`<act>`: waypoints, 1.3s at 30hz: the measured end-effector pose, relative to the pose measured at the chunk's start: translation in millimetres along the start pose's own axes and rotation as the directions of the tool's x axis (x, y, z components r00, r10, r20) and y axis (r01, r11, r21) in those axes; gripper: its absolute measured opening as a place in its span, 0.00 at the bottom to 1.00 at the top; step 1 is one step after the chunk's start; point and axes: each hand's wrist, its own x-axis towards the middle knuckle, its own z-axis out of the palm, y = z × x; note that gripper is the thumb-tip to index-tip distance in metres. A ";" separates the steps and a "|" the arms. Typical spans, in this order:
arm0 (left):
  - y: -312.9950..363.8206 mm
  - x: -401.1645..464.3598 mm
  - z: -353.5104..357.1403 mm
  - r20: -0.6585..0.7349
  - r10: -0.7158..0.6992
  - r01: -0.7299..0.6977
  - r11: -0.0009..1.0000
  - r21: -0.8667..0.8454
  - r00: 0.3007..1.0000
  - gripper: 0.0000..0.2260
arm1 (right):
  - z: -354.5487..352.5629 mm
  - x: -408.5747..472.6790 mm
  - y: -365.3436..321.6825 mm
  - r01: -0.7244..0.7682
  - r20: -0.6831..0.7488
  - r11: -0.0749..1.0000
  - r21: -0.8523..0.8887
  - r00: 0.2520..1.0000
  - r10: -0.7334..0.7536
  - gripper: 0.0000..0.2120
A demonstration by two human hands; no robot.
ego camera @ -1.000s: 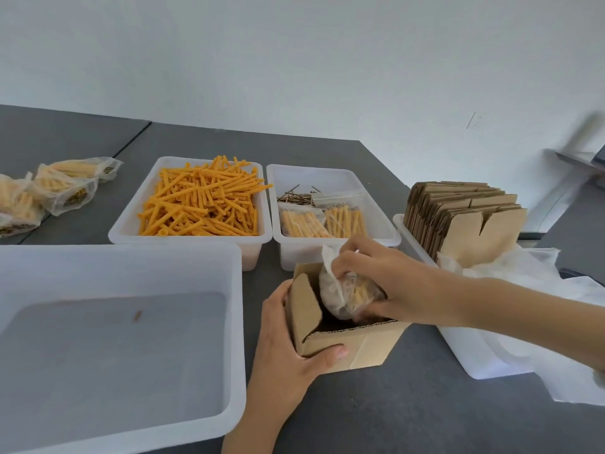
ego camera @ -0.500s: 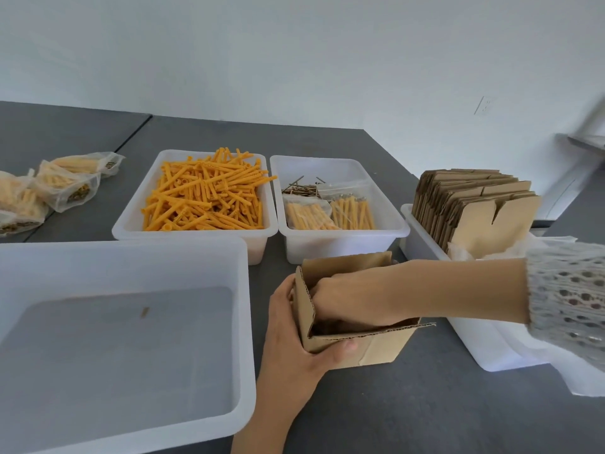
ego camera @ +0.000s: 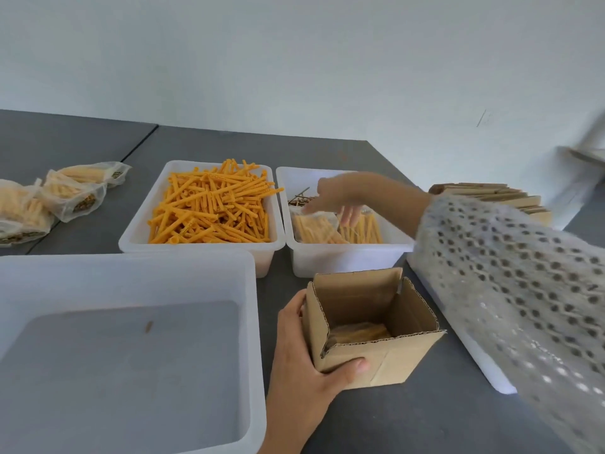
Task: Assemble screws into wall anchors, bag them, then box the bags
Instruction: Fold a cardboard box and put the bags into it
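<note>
You are at the boxing step: one filled bag [ego camera: 358, 332] already lies at the bottom of the open cardboard box [ego camera: 373, 326] on the counter [ego camera: 409, 417].

Largest first, the big clear tub [ego camera: 124, 348] nearest you holds nothing but a small speck. Behind it stand two smaller tubs, one [ego camera: 199, 204] heaped with loose orange anchors, the other [ego camera: 343, 253] holding a few loose screws and two filled bags [ego camera: 314, 227].

Your left hand [ego camera: 304, 365] grips the box, thumb across its near wall. Your right hand [ego camera: 340, 199] hovers over the bag tub with fingers spread, holding nothing.

Next you need to close those fingers on one bag and lower it into the box beside the first.

At far left lie at least three more bags [ego camera: 72, 194], and at right a stack of flat cartons [ego camera: 504, 198], too many to count.
</note>
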 end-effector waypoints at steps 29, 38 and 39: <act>-2.7 -1.7 -1.1 0.012 -0.009 0.009 1.000 -0.007 1.000 0.46 | 77.7 -165.7 80.2 0.637 -0.426 0.647 0.419 0.767 -0.480 0.20; -5.7 -2.0 -2.8 0.024 0.011 -0.012 1.000 0.017 1.000 0.47 | 77.8 -153.7 80.7 0.689 -0.039 0.703 -0.176 0.709 -0.704 0.22; -6.1 -1.8 -2.9 0.028 0.015 -0.015 1.000 0.016 1.000 0.47 | 77.3 -148.8 75.2 0.685 0.006 0.694 -0.220 0.713 -0.702 0.21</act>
